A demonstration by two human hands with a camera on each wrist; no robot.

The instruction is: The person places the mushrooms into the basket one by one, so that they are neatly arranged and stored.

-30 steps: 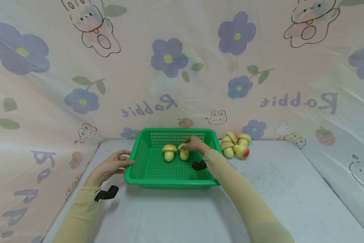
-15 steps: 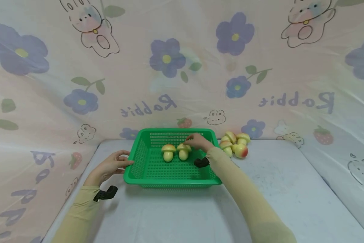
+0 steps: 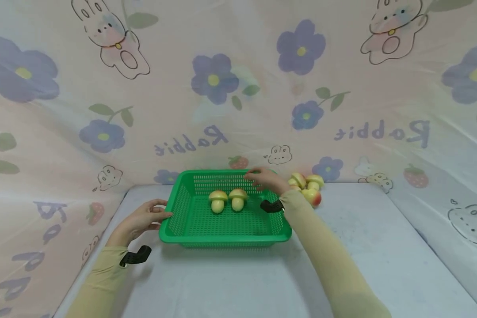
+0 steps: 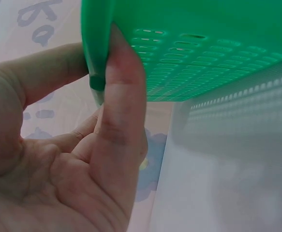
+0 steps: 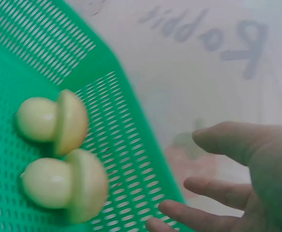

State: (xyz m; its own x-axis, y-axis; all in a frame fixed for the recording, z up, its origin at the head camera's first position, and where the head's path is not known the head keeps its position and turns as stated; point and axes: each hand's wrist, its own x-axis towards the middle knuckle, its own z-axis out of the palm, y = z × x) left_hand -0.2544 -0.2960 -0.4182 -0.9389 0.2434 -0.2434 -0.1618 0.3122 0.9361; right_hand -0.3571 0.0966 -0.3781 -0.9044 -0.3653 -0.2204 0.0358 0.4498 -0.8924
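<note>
The left hand (image 3: 143, 217) grips the near-left rim of the green basket (image 3: 190, 240), fingers and thumb curled around its edge. Bare table (image 3: 230, 282) lies in front. Inside, two toy mushrooms (image 3: 227, 199) stand upright side by side, caps up. The right hand (image 3: 267, 180) hovers open above the far-right corner, holding nothing. Beyond it, a mushroom pile (image 3: 307, 185) sits against the backdrop.

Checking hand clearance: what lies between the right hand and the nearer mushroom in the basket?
Only bare green mesh of the basket; the right hand hovers empty, apart from the mushroom. Head and right wrist views show it.
</note>
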